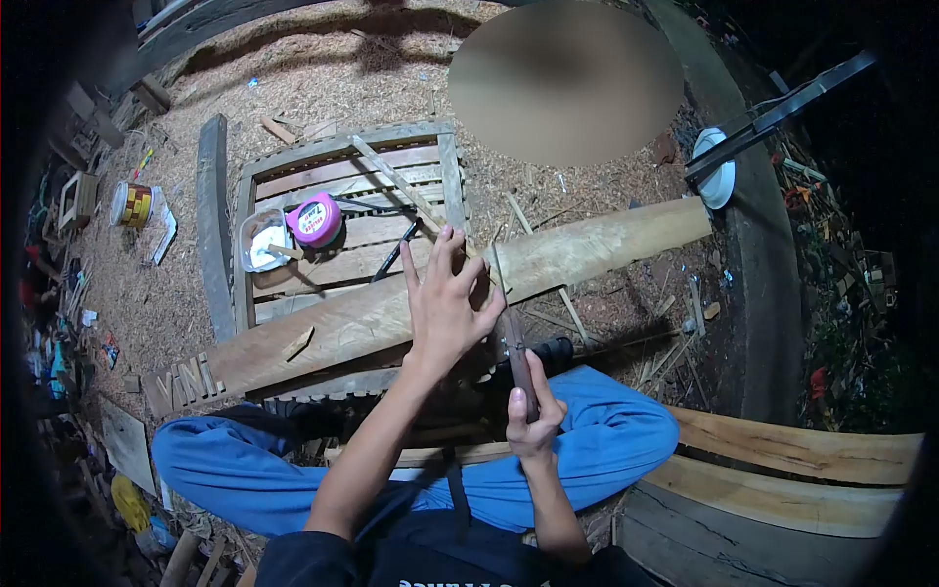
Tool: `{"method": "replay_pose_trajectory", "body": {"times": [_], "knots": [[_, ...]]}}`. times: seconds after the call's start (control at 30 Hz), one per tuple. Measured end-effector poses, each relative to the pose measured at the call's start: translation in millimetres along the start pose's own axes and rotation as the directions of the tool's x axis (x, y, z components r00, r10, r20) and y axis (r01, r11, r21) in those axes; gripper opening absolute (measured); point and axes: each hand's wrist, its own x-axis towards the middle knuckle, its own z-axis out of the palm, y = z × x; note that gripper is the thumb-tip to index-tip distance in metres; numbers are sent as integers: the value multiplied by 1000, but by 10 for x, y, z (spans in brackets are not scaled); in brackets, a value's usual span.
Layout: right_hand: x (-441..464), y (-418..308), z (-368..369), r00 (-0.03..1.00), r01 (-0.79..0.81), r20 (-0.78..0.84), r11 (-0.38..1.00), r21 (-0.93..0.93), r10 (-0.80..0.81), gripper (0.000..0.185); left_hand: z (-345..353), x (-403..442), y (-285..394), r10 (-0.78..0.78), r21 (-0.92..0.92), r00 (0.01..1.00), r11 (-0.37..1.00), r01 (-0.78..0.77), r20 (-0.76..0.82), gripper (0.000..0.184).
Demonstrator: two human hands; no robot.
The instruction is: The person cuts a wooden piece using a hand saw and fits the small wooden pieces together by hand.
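Right grip closed on a blade tool, left grip spread over a plank

I look down through the head camera from far away. My right grip (534, 419) is wrapped around the brown handle of a thin blade tool (516, 342), which points up and away from me. My left grip (445, 308) has its fingers spread out, with the thumb just beside the blade. A thin stick (386, 171) runs to those fingers, but I cannot tell if they are pinching it.

Under them is a long wooden plank (606, 245), lying across a slatted frame (449, 161). A small bit of wood (298, 342) sits on the plank, and some short sticks (191, 380) lie at its left end.

Past the plank, on the slats, I see a black pen (395, 250), a pink tub (314, 220) and a clear box (245, 242) with white stuff in it. The tub and box are close together. Further left, a jar (132, 205) stands on the ground. Wood shavings (323, 73) are all over the ground.
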Motion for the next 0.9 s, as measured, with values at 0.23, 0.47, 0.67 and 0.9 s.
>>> {"method": "replay_pose_trajectory", "body": {"times": [0.23, 0.47, 0.67, 0.9], "knots": [[-35, 54, -49, 996, 90, -19, 996, 28, -90, 53, 6, 20, 26, -8, 39, 1000, 999, 7, 9, 37], [-20, 85, -49, 994, 108, -25, 994, 1, -108, 53, -9, 21, 33, -22, 27, 999, 999, 20, 43, 35], [46, 14, -41, 998, 59, -20, 998, 14, -58, 55, 10, 8, -9, -11, 10, 1000, 1000, 11, 12, 34], [58, -21, -39, 999, 43, -17, 999, 1, -43, 53, 32, 8, -9, -15, -2, 1000, 1000, 15, 5, 31]]}}
